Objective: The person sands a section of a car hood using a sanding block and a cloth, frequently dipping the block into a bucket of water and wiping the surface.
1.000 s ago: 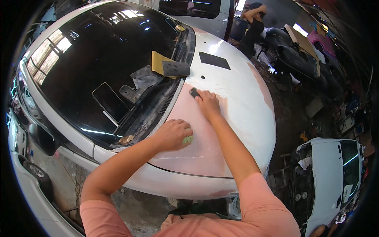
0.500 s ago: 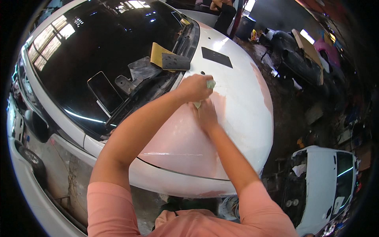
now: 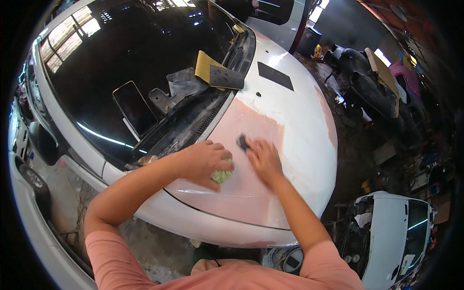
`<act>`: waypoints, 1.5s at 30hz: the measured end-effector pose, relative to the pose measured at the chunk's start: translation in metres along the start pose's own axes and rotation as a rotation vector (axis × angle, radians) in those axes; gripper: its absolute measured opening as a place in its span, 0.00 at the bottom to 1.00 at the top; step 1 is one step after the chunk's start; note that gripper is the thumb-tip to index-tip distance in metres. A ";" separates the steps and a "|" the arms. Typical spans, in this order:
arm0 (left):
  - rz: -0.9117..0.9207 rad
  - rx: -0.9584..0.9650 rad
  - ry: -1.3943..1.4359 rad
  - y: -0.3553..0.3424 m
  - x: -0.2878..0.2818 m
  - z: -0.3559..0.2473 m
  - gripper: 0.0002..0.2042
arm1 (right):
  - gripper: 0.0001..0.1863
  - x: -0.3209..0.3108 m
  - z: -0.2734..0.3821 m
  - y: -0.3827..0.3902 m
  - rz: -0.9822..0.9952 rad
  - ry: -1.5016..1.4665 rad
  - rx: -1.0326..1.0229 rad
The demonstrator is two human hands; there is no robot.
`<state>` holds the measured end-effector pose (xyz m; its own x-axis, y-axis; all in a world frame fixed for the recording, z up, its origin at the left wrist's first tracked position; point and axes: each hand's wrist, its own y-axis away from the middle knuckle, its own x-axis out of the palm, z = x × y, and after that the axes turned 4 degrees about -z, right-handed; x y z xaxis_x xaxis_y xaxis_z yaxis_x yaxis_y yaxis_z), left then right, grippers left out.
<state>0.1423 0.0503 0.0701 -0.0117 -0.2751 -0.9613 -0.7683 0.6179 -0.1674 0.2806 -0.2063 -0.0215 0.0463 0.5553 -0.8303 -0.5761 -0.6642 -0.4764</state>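
My left hand (image 3: 205, 162) is closed round a crumpled light green cloth (image 3: 221, 176), low over the pink-patched part of a white car hood (image 3: 309, 140). To its right, my right hand (image 3: 263, 159) is bent over the pink patch (image 3: 239, 121), slightly blurred. Its fingertips grip a small dark piece of sandpaper (image 3: 242, 141) against the surface. The hood looks wet and shiny near the patch's lower edge.
A dark flat sheet (image 3: 275, 76) lies on the upper hood. Yellow-backed sandpaper (image 3: 207, 66), a grey sheet (image 3: 227, 77) and a phone (image 3: 134, 109) rest by the windshield (image 3: 145, 53). A bucket (image 3: 291, 261) stands below the hood. Dark car parts (image 3: 360, 72) are piled at right.
My hands were together higher on the patch, both at the green cloth. They have parted: the left came down and left with the cloth, the right moved lower, the dark sandpaper now visible.
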 end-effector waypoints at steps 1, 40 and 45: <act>0.022 0.009 0.004 0.007 -0.005 0.000 0.24 | 0.24 -0.009 0.016 0.016 0.050 -0.033 0.027; 0.002 0.044 0.091 -0.009 0.007 0.009 0.17 | 0.22 0.001 0.009 -0.035 -0.010 -0.021 -0.202; -0.003 0.108 0.119 -0.030 0.007 0.005 0.16 | 0.21 0.012 -0.038 -0.123 -0.079 0.155 0.020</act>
<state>0.1687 0.0334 0.0677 -0.0900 -0.3584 -0.9292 -0.6949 0.6909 -0.1992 0.3831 -0.1370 0.0162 0.2169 0.5207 -0.8258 -0.5814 -0.6106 -0.5377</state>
